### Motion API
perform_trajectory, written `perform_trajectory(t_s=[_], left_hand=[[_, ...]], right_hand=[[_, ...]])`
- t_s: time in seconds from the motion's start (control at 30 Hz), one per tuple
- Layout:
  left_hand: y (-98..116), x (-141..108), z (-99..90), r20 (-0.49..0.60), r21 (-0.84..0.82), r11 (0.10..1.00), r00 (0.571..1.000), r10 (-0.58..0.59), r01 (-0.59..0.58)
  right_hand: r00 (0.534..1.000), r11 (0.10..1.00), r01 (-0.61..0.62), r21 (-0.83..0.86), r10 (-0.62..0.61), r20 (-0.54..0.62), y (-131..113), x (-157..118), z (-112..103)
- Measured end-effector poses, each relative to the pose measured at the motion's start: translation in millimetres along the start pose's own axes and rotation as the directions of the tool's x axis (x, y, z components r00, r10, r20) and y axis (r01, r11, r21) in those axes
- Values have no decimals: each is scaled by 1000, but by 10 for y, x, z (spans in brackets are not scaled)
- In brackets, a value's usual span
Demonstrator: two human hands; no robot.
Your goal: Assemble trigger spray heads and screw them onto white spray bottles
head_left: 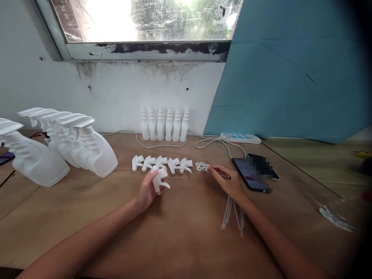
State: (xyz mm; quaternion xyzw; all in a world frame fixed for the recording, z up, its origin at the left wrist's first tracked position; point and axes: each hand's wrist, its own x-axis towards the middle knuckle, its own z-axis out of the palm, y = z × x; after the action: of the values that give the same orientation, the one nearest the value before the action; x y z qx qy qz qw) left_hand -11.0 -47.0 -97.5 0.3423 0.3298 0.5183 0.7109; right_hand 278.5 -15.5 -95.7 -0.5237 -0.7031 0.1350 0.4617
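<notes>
My left hand is closed around a white trigger spray head, lifted off the table with its trigger pointing right. Behind it, a row of similar spray heads lies on the wooden table. My right hand grips a slim, pen-like tool with a dark brown end; its exact kind is unclear. The fingertips are right beside a small cluster of white ring washers. Thin white tubes lie beneath my right wrist, partly covered by it.
Assembled white spray bottles stand at the left. White bottles without heads line the wall. Two phones lie right of my right hand, near a power strip and its cable. A clear plastic object sits at the far right.
</notes>
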Motion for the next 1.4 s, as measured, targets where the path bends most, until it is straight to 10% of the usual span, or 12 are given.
perform_trajectory(t_s=[0.07,0.17,0.37,0.93,1.4], left_hand=[[167,87,-141,-99,167,972,978,186,-168],[454,228,-479,-241,548,780,836,493,-303],[788,309,-1143,-296,864,490,672,679,-114],[763,343,-1402,-137,984,-11,796,589,177],[841,183,-1221,62,960,-243,736,674,142]], right_hand=[[1000,1000,1,0,-1,-2,-20,-4,-13],[1000,1000,5,0,-5,9,-27,-4,-37],[1000,1000,-5,-9,5,7,4,7,-75],[1000,999,25,-42,-24,12,-78,-17,-66],[997,996,70,-48,-71,-7,-141,-34,-63]])
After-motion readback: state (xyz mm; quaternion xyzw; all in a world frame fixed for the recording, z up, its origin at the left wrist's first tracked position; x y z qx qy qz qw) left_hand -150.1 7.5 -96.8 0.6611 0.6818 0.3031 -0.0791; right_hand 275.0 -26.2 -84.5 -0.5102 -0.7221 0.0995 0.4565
